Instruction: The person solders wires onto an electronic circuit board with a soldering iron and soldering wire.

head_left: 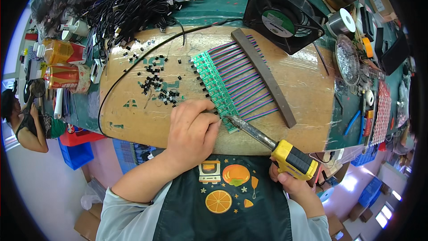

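My right hand (289,180) grips a soldering iron (296,160) with a yellow and black handle. Its metal tip reaches the lower end of a green circuit board panel (216,87). Against that panel's left edge, my left hand (194,125) is closed with its fingertips together; whatever they pinch is hidden. Small black parts line the same edge. Thin multicoloured wires (247,82) run from the panel's right side beneath a dark bar (267,80) lying across them. Many loose small black components (154,80) are scattered on the board left of the panel.
A brown work board (307,102) covers the table middle, crossed by a black cable (133,64). Behind stand a black fan (283,15) and a heap of black cables (133,6). Cans (62,78) sit left; a solder spool (342,22) is right. Another person (29,120) is at far left.
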The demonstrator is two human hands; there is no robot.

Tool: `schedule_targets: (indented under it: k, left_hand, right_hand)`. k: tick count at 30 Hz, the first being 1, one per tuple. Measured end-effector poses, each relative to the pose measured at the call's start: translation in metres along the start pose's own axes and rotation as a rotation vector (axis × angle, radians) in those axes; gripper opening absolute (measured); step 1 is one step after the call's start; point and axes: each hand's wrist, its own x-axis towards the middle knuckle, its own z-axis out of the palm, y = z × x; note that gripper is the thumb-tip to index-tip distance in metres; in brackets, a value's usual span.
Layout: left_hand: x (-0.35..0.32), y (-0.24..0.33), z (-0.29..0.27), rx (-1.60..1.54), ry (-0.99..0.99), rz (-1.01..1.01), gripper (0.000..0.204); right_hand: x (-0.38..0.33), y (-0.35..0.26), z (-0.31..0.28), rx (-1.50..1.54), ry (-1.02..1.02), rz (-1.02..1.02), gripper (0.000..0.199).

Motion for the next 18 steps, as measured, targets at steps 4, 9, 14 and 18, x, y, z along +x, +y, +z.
schedule_targets:
  k: [4, 9, 14, 18]
  left_hand:
    - [0.001, 0.0, 0.0, -0.006, -0.006, -0.001, 0.017]
    - [0.0, 0.0, 0.0, -0.009, -0.009, 0.001, 0.017]
    - [0.0, 0.0, -0.001, -0.01, -0.015, -0.004, 0.016]
    - [0.0, -0.001, 0.0, -0.007, -0.017, -0.006, 0.016]
  right_hand:
    - [0.001, 0.0, -0.002, -0.068, 0.005, -0.023, 0.023]
    - [-0.002, 0.007, 0.0, 0.004, 0.026, 0.048, 0.07]
    - [-0.002, 0.009, -0.002, -0.033, 0.038, 0.051, 0.07]
    - [0.0, 0.008, -0.006, -0.323, 0.025, -0.066, 0.021]
